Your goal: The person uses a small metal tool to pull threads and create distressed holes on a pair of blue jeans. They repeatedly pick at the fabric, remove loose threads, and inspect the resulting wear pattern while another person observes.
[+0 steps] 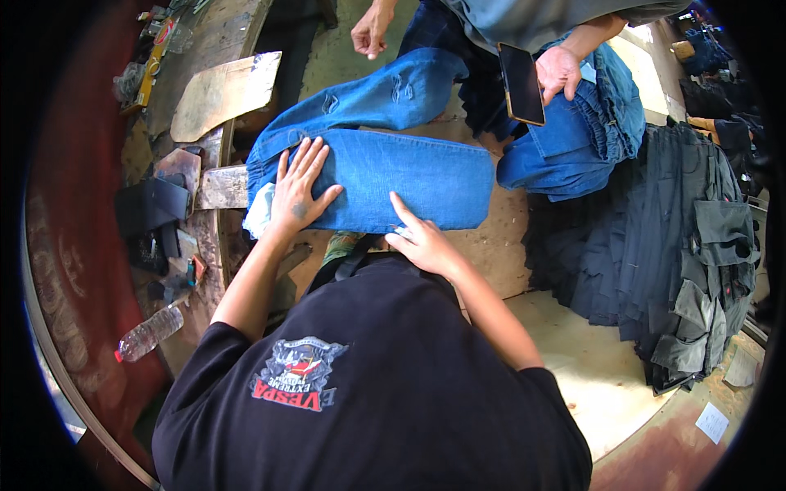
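Observation:
A pair of blue jeans lies folded on a wooden worktable in front of me. My left hand presses flat on the jeans' left end, fingers spread, next to a pale cloth. My right hand rests on the near edge of the folded denim, index finger stretched onto the fabric. One leg of the jeans runs away toward the far side.
Another person stands across the table, one hand holding a black phone over a heap of blue jeans, the other hand hanging free. A stack of dark trousers lies right. A plastic bottle and tools lie left.

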`<state>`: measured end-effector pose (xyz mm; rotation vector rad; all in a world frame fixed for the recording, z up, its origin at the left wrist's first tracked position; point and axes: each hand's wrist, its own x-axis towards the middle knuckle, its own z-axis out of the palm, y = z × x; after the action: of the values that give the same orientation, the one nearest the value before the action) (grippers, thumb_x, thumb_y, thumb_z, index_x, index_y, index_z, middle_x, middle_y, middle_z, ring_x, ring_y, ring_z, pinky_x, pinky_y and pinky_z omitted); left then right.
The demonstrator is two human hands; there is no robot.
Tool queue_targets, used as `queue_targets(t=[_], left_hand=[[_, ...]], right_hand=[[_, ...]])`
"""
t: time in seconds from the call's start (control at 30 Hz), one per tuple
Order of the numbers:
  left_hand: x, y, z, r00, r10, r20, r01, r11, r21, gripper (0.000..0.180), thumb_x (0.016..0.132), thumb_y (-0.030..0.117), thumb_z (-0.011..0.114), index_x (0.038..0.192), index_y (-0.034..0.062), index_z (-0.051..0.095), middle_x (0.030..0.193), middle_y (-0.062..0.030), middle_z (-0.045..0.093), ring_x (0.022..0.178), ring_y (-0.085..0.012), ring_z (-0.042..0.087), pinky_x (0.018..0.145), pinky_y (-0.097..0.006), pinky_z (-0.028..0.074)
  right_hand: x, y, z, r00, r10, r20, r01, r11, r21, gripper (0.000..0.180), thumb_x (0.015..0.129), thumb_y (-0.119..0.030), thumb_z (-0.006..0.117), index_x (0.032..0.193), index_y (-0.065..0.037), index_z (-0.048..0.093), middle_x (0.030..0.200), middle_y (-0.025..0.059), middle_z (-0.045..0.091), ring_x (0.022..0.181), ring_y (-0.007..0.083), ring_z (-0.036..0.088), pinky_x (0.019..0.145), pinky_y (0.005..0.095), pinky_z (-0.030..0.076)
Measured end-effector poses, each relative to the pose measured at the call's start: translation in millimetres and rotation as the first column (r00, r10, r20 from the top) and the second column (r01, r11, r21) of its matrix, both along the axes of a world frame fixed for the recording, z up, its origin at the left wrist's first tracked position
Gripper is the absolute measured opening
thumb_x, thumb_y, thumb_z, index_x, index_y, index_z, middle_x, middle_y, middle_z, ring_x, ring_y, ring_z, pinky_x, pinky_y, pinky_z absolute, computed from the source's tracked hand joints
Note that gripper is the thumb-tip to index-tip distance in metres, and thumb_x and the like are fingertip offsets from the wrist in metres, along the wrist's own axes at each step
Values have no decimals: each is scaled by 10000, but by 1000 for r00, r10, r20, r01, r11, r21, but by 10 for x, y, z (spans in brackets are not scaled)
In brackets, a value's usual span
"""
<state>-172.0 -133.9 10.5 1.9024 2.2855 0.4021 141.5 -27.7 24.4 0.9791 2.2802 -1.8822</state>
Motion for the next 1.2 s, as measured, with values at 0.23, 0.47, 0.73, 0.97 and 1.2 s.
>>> queue_targets(t=[0.23,0.47,0.73,0.97,1.2], left_hand=[[-11,-19,-49,1000,2,31,-3,1000,21,848,998,497,798,1696,96,531,1802,-125,450,1721,-307,311,1401,-574,168],[-91,-316,147,999,19,-42,-19,1000,9,762,1022,492,769,1640,81,594,1766,-137,501,1690,-335,371,1386,-594,191],[-315,-662,-123,992,125,-29,-117,974,193,535,989,283,739,1510,161,733,1689,-120,599,1620,-342,481,1367,-601,241],[-351,-703,-208,993,120,5,-118,970,214,508,973,243,732,1471,145,758,1652,-134,631,1593,-357,513,1360,-601,261],[-347,-688,-210,991,130,-8,-126,969,214,503,971,233,726,1466,143,759,1640,-138,641,1581,-363,527,1356,-601,271]], right_hand=[[506,46,88,888,-449,-98,456,834,310,326,1099,-269,748,1353,-68,773,935,186,798,770,242,778,735,390,588],[27,661,-82,845,-459,-274,446,322,835,385,1070,-336,769,818,-83,624,791,116,689,781,370,686,701,496,539],[-54,768,-412,880,-413,-235,342,207,917,400,1034,-278,777,749,-112,551,733,85,632,710,356,627,652,500,503],[-68,785,-428,881,-421,-215,328,216,920,380,1002,-252,789,735,-122,552,711,66,630,690,325,617,641,471,513],[-59,788,-431,883,-427,-197,316,229,921,380,1006,-256,783,735,-121,553,713,65,630,692,324,615,642,463,514]])
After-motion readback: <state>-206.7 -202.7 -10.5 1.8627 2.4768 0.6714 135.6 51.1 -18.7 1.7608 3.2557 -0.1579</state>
